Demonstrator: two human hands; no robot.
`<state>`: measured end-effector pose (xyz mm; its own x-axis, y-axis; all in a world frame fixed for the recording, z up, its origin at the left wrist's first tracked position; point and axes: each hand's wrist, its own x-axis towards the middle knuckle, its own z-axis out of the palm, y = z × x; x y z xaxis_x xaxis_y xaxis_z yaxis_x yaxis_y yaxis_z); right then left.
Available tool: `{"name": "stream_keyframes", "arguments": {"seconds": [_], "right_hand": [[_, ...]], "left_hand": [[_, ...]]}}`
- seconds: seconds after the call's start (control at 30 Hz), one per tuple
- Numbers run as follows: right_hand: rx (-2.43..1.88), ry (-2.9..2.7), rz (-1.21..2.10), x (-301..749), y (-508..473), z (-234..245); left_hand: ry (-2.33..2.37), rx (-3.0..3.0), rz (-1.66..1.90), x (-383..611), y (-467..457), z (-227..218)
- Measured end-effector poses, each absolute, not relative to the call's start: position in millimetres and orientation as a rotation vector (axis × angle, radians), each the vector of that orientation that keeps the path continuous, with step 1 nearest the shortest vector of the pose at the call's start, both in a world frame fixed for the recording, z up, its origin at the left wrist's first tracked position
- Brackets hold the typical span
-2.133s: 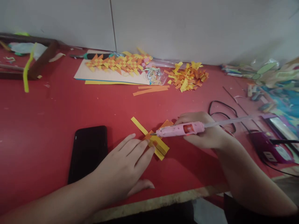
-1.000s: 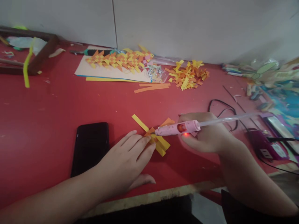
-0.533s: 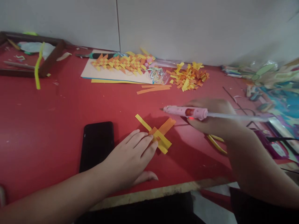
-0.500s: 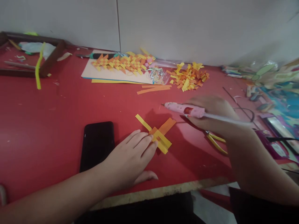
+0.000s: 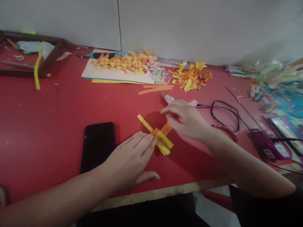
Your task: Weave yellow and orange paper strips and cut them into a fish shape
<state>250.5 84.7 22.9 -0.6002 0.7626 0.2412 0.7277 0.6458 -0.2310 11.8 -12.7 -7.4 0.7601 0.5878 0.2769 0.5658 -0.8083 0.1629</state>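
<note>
Our flat left hand point(image 5: 132, 154) touches crossed yellow-and-orange paper strips point(image 5: 164, 139) lying between it and our empty, half-curled right hand point(image 5: 187, 119).

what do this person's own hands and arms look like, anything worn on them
Both the left hand and right hand are bare: no gloves, rings or wristwatch show. The left forearm and right forearm show no sleeve. Black clothing appears beside the right elbow; whether it is a sleeve is unclear.
</note>
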Motion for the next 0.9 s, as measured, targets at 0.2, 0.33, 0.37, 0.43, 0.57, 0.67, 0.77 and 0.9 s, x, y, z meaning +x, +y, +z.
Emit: {"name": "stream_keyframes", "arguments": {"seconds": [0.2, 0.33, 0.37, 0.43, 0.57, 0.67, 0.77, 0.9], "right_hand": [[-1.235, -2.591, 0.68, 214.1, 70.8, 23.7], [-1.197, -2.585, 0.858, 212.1, 69.9, 26.9], [-1.189, -2.565, 0.871, 212.4, 68.7, 26.8], [-1.163, -2.5, 0.889, 213.6, 65.6, 25.4], [-1.038, -2.442, 0.85, 218.2, 61.3, 22.1], [-0.995, -2.524, 0.593, 224.1, 59.2, 20.9], [-0.945, -2.567, 0.352, 231.6, 54.3, 18.7], [-0.789, -2.544, 0.173, 242.4, 43.7, 12.7]], "left_hand": [[0.942, 2.885, 0.465, 12.8, -13.7, -7.1], [0.952, 2.887, 0.437, 12.6, -13.4, -7.7], [0.954, 2.888, 0.428, 12.4, -13.2, -7.7], [0.95, 2.888, 0.408, 12.1, -13.0, -7.4], [0.929, 2.888, 0.416, 11.3, -12.3, -6.4], [0.925, 2.89, 0.44, 10.9, -11.8, -6.4], [0.94, 2.883, 0.43, 10.6, -11.7, -5.8], [0.979, 2.857, 0.425, 10.0, -12.4, -3.6]]}}
